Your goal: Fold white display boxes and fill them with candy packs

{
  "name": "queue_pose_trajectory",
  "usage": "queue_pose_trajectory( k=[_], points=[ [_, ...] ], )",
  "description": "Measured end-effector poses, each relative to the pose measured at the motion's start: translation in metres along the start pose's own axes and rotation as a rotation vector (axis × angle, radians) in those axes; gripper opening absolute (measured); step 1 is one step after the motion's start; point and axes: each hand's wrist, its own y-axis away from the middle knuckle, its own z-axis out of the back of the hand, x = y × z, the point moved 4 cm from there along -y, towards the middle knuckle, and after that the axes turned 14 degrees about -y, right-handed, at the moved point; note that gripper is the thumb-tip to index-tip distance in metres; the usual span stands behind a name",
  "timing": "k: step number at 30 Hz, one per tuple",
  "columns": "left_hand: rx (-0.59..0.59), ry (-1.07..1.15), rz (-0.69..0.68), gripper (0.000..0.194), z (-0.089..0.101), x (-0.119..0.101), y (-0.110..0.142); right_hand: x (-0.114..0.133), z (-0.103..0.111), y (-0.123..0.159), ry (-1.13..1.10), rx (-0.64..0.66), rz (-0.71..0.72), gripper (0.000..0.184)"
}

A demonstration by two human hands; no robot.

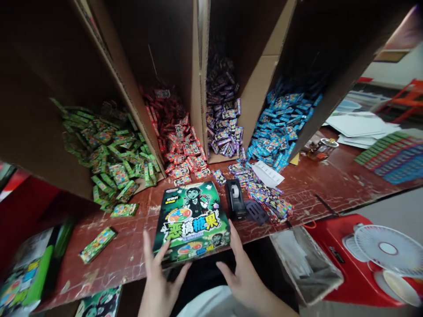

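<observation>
A closed green candy box (193, 215) with a cartoon vampire and large Chinese lettering sits at the front edge of the red table. My left hand (160, 275) holds its near left corner, with a finger over the front and the thumb below. On the opposite side, my right hand (241, 268) grips the near right corner, thumb apart under the front edge. Just right of the box stand a black tape dispenser (235, 200) and a dark slotted plastic piece (256, 212). Purple candy packets (269, 198) lie beyond them, partly under a white paper strip (267, 173).
Tall cardboard bins hold green packets (115, 154), red packets (181, 141), purple packets (224, 127) and blue packets (277, 127). Two loose green packets lie left. A glass jar (322, 149) and stacked packets (396, 154) stand right. Below are an open box (307, 264) and a white fan (386, 248).
</observation>
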Motion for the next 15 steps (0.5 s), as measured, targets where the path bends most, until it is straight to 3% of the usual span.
queue_pose_trajectory(
  k=[2,5,7,11,13,15],
  points=[
    [0.019,-0.205,-0.085,0.076,0.026,-0.014,-0.031,0.041,0.010,-0.010,0.056,0.010,-0.026,0.084],
    [0.288,-0.476,-0.144,0.096,0.043,-0.025,-0.096,0.090,0.029,-0.063,0.228,0.071,-0.032,0.108],
    [0.457,-0.583,-0.203,0.090,0.038,-0.027,-0.144,0.108,0.038,-0.116,0.413,0.146,0.036,0.116],
    [0.719,-0.508,-0.233,0.096,0.010,-0.015,-0.214,0.110,0.045,-0.200,0.524,0.256,0.091,0.094],
    [0.700,-0.501,-0.265,0.098,0.006,-0.010,-0.223,0.101,0.049,-0.209,0.388,0.288,0.108,0.099],
    [0.473,-0.531,-0.317,0.102,0.011,-0.016,-0.210,0.084,0.058,-0.194,0.146,0.263,0.137,0.101]
  ],
)
